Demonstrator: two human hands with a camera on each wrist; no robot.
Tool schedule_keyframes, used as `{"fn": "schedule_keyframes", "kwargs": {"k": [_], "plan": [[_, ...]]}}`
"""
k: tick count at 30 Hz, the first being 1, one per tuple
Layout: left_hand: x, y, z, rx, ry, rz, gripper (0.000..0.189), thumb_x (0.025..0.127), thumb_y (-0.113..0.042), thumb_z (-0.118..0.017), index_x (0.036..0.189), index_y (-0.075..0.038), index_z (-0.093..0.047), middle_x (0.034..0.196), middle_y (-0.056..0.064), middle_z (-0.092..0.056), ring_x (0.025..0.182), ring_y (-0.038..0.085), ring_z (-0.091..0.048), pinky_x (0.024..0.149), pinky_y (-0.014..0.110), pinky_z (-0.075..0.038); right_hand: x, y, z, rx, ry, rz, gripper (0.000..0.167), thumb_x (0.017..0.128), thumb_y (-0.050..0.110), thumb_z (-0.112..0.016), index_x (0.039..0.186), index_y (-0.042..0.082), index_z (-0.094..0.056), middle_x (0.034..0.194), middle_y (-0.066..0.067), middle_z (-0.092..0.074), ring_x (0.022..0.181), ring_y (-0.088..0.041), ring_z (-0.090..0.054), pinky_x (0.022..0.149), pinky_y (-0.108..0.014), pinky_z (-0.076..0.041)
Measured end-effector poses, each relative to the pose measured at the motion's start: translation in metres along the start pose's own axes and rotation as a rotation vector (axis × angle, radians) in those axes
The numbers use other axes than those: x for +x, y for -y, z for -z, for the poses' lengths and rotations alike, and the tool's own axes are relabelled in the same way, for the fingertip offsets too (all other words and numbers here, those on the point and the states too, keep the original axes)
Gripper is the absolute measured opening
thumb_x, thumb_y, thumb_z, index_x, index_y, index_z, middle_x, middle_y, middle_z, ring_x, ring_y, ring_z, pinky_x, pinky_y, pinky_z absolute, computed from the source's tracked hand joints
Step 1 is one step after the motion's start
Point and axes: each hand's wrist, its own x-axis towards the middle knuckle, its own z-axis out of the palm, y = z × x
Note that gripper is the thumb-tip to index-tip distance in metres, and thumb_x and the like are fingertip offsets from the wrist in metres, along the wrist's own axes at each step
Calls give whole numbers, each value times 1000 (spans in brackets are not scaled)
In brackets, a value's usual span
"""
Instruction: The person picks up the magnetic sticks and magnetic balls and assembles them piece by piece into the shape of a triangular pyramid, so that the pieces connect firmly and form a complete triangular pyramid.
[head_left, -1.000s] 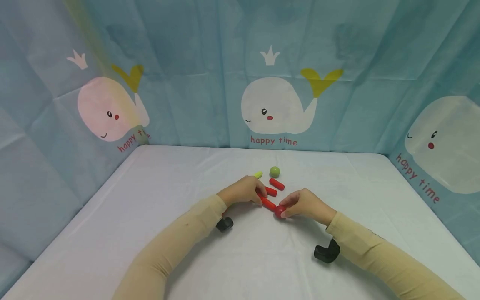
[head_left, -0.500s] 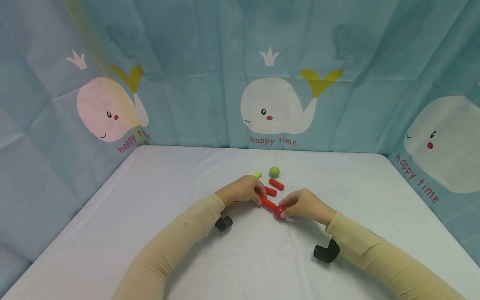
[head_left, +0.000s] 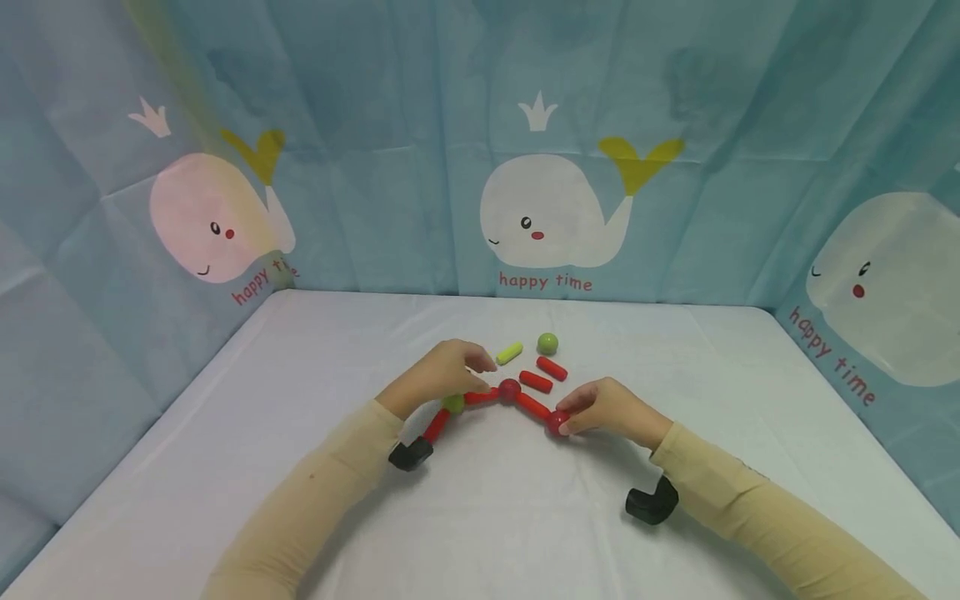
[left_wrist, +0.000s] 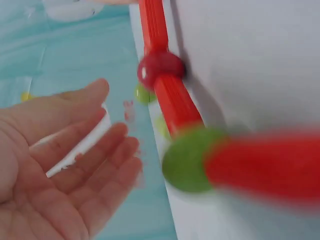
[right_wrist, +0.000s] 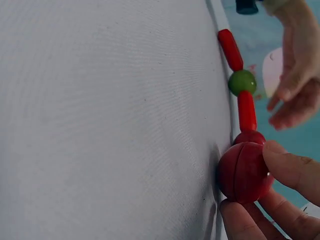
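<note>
A chain of red rods and balls lies on the white table, bent in an arc. At its right end my right hand (head_left: pixel 611 410) pinches a dark red ball (right_wrist: pixel 242 172) between thumb and fingers. From that ball a red rod (head_left: pixel 533 406) leads to a second dark red ball (head_left: pixel 509 391). Another red rod (left_wrist: pixel 177 102) joins this to a green ball (left_wrist: pixel 187 160), and one more red rod (head_left: pixel 437 427) runs from there toward the left wrist. My left hand (left_wrist: pixel 75 165) holds nothing; its fingers are spread just above the chain near the green ball.
Behind the chain lie two loose red rods, a nearer rod (head_left: pixel 536 382) and a farther rod (head_left: pixel 551 368). A yellow-green rod (head_left: pixel 509 353) and a loose green ball (head_left: pixel 547 343) are farther back. A blue whale-print curtain (head_left: pixel 375 208) stands behind the table.
My left hand has let go of the chain and moved left, uncovering the middle red ball and the green ball. My right hand stays on the end ball.
</note>
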Motion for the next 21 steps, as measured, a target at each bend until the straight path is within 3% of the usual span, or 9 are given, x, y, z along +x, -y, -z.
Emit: {"fn": "schedule_keyframes", "kwargs": {"k": [4, 8, 13, 21], "plan": [[-17, 24, 12, -1, -63, 108, 39, 84, -17, -78, 120, -8, -67, 114, 9, -70, 103, 21, -65, 91, 38, -56, 1, -1, 3, 10, 10, 1, 32, 82, 27, -81, 110, 12, -76, 101, 0, -76, 89, -12, -66, 84, -32, -57], [-30, 42, 15, -16, -15, 223, 48, 82, -20, -80, 124, -4, -63, 104, 8, -69, 84, 16, -67, 81, 33, -54, 5, -3, 5, 54, 20, -8, 33, 83, 32, -80, 110, 14, -76, 99, 1, -76, 87, -11, -68, 84, -30, -56], [-35, 52, 9, -73, 51, 233, 47, 82, -19, -79, 124, -2, -63, 103, 8, -68, 80, 14, -66, 79, 29, -53, 11, -2, 3, 62, 14, -12, 32, 82, 36, -80, 107, 16, -78, 96, 3, -75, 84, -13, -65, 79, -28, -53], [-34, 56, -1, -112, 27, 209, 49, 80, -19, -81, 123, -2, -64, 99, 8, -67, 82, 16, -63, 77, 31, -53, 18, -1, -3, 96, 8, 14, 29, 84, 29, -80, 106, 11, -78, 99, 0, -74, 82, -11, -64, 77, -26, -55]]}}
